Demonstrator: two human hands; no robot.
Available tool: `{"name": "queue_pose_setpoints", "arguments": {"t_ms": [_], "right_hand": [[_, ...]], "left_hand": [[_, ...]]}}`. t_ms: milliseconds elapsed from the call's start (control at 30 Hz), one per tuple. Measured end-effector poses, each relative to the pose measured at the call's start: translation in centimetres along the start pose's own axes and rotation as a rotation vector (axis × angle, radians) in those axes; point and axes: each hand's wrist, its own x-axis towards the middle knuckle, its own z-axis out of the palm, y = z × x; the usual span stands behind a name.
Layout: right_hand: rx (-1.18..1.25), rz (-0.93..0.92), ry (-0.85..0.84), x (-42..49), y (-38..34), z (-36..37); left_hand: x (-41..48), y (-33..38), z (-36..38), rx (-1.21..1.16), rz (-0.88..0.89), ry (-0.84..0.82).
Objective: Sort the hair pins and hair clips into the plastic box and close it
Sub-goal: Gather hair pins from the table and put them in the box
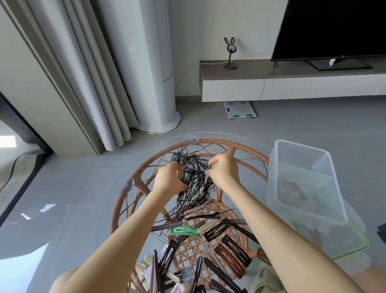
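The black hair pins (194, 179) are lying in a tangled heap on the far middle of the glass bench (78, 207). The left hand (169, 178) is clenching a bunch of them, while the right hand (223, 169) is pinching a few in its fingers. The hair clips (208, 233) are lying nearer. The plastic box (305, 180) is standing open at right. Interlocked pins are likely dragging loose ones along, scattering them.

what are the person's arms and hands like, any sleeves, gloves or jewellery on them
Both arms are bare from the bottom edge of the picture up to the hands: no sleeves show. The left hand and the right hand wear no gloves, and no watch or bracelet shows at either wrist. No rings can be made out, though the fingers are partly hidden.
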Motion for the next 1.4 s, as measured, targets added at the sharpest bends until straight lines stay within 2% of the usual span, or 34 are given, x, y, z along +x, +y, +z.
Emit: {"name": "queue_pose_setpoints", "arguments": {"t_ms": [233, 500, 700, 800, 900, 967, 1067, 1133, 1200, 1300, 1400], "right_hand": [[0.079, -0.117, 0.106, -0.3, 0.2, -3.0], [0.347, -0.013, 0.136, -0.4, -0.2, -6.7], [0.483, -0.023, 0.258, 0.9, 2.5, -13.8], [0.358, -0.079, 0.382, 2.1, 4.9, -17.5], [0.07, -0.205, 0.444, 3.5, 7.6, -20.0], [-0.117, -0.279, 0.329, 4.1, 9.2, -20.5], [-0.33, -0.315, 0.012, 4.4, 11.4, -19.7], [-0.392, -0.282, -0.134, 4.5, 12.4, -19.0], [-0.371, -0.252, -0.181, 4.5, 12.8, -18.8], [-0.283, -0.243, -0.089, 4.3, 13.3, -19.5], [-0.304, -0.279, 0.168, 3.7, 14.2, -20.3]], "left_hand": [[-0.3, 0.2, -0.9, 0.006, -0.024, 0.085], [-1.0, 1.6, -2.7, -0.023, 0.066, 0.146], [-1.3, 3.8, -3.5, -0.038, 0.107, 0.163], [-1.1, 4.7, -3.4, -0.034, 0.122, 0.17], [-1.0, 5.4, -3.2, -0.011, 0.136, 0.168], [-0.8, 5.9, -3.1, 0.005, 0.142, 0.163], [-0.6, 6.8, -2.9, 0.01, 0.141, 0.141], [-0.3, 7.6, -2.8, 0.014, 0.153, 0.134], [-0.1, 8.7, -2.6, 0.001, 0.177, 0.134], [0.4, 11.3, -2.2, -0.009, 0.226, 0.11], [0.8, 14.6, -1.9, -0.001, 0.323, 0.106]]}}
